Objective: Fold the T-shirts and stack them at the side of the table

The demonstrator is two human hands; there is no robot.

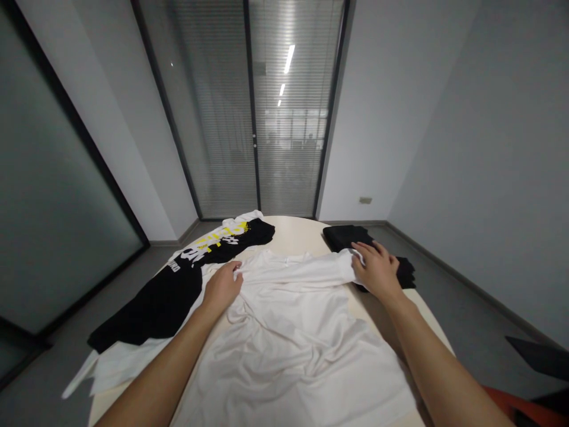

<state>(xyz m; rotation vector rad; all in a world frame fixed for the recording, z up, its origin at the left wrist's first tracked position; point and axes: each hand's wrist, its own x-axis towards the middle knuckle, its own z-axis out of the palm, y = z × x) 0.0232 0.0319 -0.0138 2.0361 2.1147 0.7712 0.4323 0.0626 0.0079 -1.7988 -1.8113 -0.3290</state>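
Note:
A white T-shirt (pixel 306 338) lies spread and wrinkled on the table before me, its far part drawn into a band of folds. My left hand (pixel 223 287) pinches the cloth at the left end of that band, fingers curled. At the right end, my right hand (pixel 377 267) has its thumb and fingers on the white cloth, partly closed round its edge. Behind and under the right hand is a pile of folded black clothes (pixel 344 237). Left of my left hand lies a black T-shirt (pixel 155 305) with white and yellow lettering, over other white cloth (pixel 128 362).
The pale table (pixel 293 228) has a rounded far edge. Beyond it stands a glass partition with blinds (pixel 284 148). A wall socket (pixel 365 200) sits low on the wall at right. Part of a red and black chair (pixel 515 403) shows at lower right.

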